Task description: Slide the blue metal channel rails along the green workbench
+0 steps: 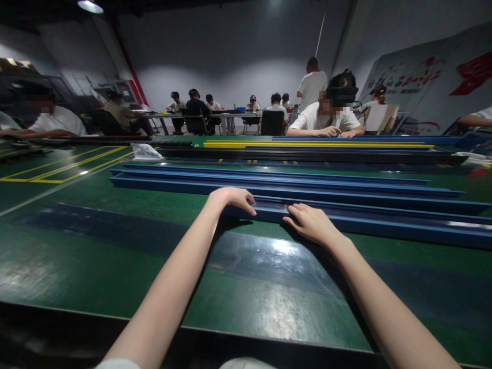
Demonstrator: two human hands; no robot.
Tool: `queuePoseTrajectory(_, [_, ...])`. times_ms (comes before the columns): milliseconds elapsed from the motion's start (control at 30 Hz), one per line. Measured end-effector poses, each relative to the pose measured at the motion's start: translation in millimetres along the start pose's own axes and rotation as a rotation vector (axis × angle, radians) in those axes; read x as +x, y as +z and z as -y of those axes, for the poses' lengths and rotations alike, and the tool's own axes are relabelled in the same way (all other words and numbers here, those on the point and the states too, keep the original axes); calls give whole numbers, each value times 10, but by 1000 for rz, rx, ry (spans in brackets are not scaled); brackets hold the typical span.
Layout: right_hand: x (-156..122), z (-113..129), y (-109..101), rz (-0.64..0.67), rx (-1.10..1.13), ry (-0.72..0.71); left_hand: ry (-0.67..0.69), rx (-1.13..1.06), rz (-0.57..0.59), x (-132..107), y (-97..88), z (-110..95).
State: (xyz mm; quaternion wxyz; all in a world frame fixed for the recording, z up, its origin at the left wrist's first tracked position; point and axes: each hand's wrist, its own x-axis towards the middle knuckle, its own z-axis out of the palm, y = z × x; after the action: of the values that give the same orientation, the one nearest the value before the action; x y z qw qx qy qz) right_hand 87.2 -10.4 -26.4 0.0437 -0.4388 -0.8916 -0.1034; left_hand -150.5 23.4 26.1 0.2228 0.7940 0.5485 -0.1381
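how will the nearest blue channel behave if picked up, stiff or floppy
The nearest blue channel is probably fairly stiff, given its straight raised walls. Its long, narrow shape may make it tip if lifted off-centre. Its angular profile suggests sliding rather than rolling.

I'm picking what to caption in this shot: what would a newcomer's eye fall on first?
Probably the left hand and right hand, mid-picture, at the nearest blue channel on the green table. Next, the bright yellow strips lying toward the table's far side, then the red graphic on the wall at upper right.
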Motion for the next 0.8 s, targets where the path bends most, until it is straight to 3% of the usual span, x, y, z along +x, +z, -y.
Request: queuePoseTrajectory(800, [1, 16, -5, -10, -6, 8, 7, 16, -19, 5, 10, -35])
